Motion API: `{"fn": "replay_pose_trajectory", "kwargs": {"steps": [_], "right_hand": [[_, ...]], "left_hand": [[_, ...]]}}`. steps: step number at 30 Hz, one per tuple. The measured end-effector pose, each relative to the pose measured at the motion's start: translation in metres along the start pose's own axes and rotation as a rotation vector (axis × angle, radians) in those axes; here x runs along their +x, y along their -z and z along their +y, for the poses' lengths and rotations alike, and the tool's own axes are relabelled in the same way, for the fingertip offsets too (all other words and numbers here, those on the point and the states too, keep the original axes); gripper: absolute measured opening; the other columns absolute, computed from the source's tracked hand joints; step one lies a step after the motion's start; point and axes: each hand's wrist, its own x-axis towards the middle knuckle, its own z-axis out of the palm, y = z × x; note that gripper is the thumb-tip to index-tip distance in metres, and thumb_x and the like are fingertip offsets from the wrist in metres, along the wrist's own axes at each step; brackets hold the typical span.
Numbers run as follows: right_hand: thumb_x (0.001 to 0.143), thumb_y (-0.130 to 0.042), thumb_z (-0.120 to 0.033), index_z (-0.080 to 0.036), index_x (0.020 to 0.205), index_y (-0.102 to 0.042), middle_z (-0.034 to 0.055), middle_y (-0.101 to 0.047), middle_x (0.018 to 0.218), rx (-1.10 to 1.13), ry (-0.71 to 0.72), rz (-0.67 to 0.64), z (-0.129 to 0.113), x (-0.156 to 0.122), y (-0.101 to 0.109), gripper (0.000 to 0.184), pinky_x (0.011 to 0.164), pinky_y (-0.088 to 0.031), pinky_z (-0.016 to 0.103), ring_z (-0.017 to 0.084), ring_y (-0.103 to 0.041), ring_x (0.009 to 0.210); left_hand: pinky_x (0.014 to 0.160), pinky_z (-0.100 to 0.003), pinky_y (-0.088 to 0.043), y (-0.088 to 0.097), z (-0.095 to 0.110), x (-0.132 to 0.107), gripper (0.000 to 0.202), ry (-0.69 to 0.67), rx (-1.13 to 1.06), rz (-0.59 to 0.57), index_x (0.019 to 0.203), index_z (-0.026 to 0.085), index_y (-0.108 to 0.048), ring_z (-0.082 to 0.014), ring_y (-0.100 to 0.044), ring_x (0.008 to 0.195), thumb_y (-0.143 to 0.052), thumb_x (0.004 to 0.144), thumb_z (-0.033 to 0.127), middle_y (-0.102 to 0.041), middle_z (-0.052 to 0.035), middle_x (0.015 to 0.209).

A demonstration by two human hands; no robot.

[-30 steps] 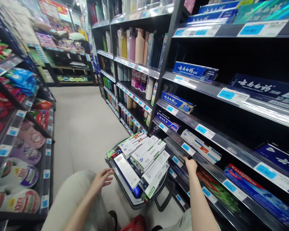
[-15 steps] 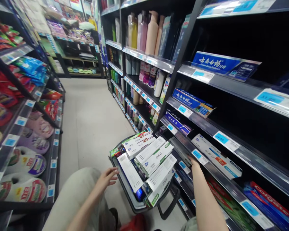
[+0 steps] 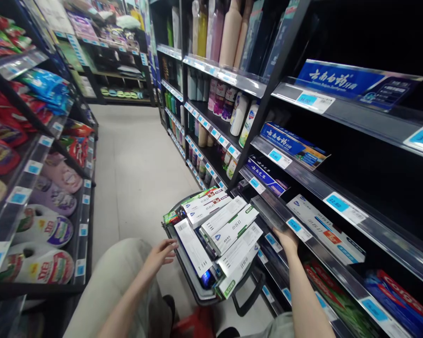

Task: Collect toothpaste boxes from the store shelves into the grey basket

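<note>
Shelving: right hand at lower edge, grip can't tell
White boxes: in basket, between hands
Left hand: slack, near rim

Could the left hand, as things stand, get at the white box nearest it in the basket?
Probably yes: the left hand looks open and unladen beside the basket, and nothing visible covers that white box.

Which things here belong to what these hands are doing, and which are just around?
Part of it:
left hand, near the basket
right hand, by a grey item
white boxes in the basket

Just around:
shelved bottles
blue packets
Colgate box
</note>
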Motion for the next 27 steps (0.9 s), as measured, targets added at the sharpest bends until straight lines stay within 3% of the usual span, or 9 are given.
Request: {"fn": "replay_pose_trajectory", "kwargs": {"steps": [3, 7, 11, 17, 19, 23, 25, 27], "right_hand": [[0.064, -0.067, -0.055, -0.008, 0.129, -0.049, 0.0213, -0.051, 0.133, 0.126, -0.003, 0.043, 0.01, -0.011, 0.003, 0.082, 0.104, -0.033, 0.043, 0.035, -0.045, 0.125], [0.058, -0.066, -0.059, -0.007, 0.116, -0.058, 0.0192, -0.064, 0.111, 0.325, -0.058, 0.036, 0.028, -0.034, 0.008, 0.078, 0.089, -0.045, 0.042, 0.034, -0.06, 0.102], [0.052, -0.068, -0.063, -0.011, 0.105, -0.061, 0.0141, -0.066, 0.102, 0.498, -0.056, 0.041, 0.044, -0.064, 0.02, 0.074, 0.083, -0.045, 0.038, 0.03, -0.06, 0.093], [0.051, -0.07, -0.058, -0.015, 0.084, -0.063, 0.0052, -0.064, 0.074, 0.723, -0.061, -0.112, 0.06, -0.118, 0.055, 0.055, 0.064, -0.045, 0.032, 0.023, -0.058, 0.07], [0.052, -0.072, -0.055, -0.015, 0.081, -0.063, 0.0043, -0.062, 0.073, 0.8, -0.049, -0.239, 0.061, -0.138, 0.073, 0.05, 0.062, -0.044, 0.03, 0.021, -0.057, 0.069], [0.06, -0.073, -0.049, -0.017, 0.084, -0.063, 0.0025, -0.059, 0.078, 0.869, 0.075, -0.535, 0.041, -0.179, 0.115, 0.041, 0.059, -0.038, 0.026, 0.017, -0.052, 0.07], [0.062, -0.072, -0.048, -0.017, 0.085, -0.062, 0.0015, -0.056, 0.078, 0.836, 0.171, -0.652, 0.023, -0.197, 0.137, 0.039, 0.058, -0.034, 0.025, 0.015, -0.048, 0.067], [0.062, -0.071, -0.048, -0.017, 0.087, -0.062, 0.0012, -0.055, 0.078, 0.8, 0.245, -0.755, 0.002, -0.212, 0.156, 0.04, 0.059, -0.033, 0.024, 0.014, -0.047, 0.068]], "left_hand": [[0.057, -0.025, -0.05, 0.0, -0.001, 0.002, 0.054, -0.007, 0.007, -0.006, 0.088, 0.016, -0.062, -0.015, -0.06, 0.062, -0.074, 0.044, 0.046, -0.069, -0.007, 0.084], [0.056, -0.025, -0.049, -0.001, -0.003, 0.003, 0.051, -0.014, 0.02, -0.011, 0.087, 0.017, -0.062, -0.0151, -0.06, 0.062, -0.074, 0.045, 0.045, -0.069, -0.0063, 0.083], [0.057, -0.026, -0.05, -0.001, -0.004, 0.0, 0.052, -0.035, 0.022, -0.015, 0.087, 0.018, -0.062, -0.0159, -0.061, 0.063, -0.074, 0.045, 0.046, -0.069, -0.007, 0.084], [0.061, -0.028, -0.05, 0.0, 0.0, -0.012, 0.058, -0.099, 0.033, -0.025, 0.085, 0.018, -0.062, -0.0176, -0.061, 0.066, -0.078, 0.041, 0.051, -0.067, -0.0059, 0.082], [0.065, -0.029, -0.05, -0.002, 0.005, -0.025, 0.058, -0.212, 0.079, -0.097, 0.089, 0.017, -0.062, -0.019, -0.061, 0.071, -0.078, 0.045, 0.051, -0.067, -0.0067, 0.085], [0.08, -0.033, -0.052, -0.019, 0.022, -0.073, 0.059, -0.5, 0.228, -0.423, 0.115, 0.021, -0.057, -0.022, -0.06, 0.09, -0.077, 0.062, 0.035, -0.062, -0.0118, 0.115], [0.089, -0.035, -0.051, -0.03, 0.03, -0.102, 0.072, -0.607, 0.247, -0.54, 0.129, 0.028, -0.048, -0.0248, -0.055, 0.108, -0.078, 0.064, 0.028, -0.045, -0.0111, 0.14], [0.094, -0.035, -0.049, -0.039, 0.037, -0.129, 0.084, -0.691, 0.24, -0.589, 0.137, 0.034, -0.039, -0.0274, -0.046, 0.122, -0.08, 0.064, 0.025, -0.03, -0.0079, 0.151]]}}
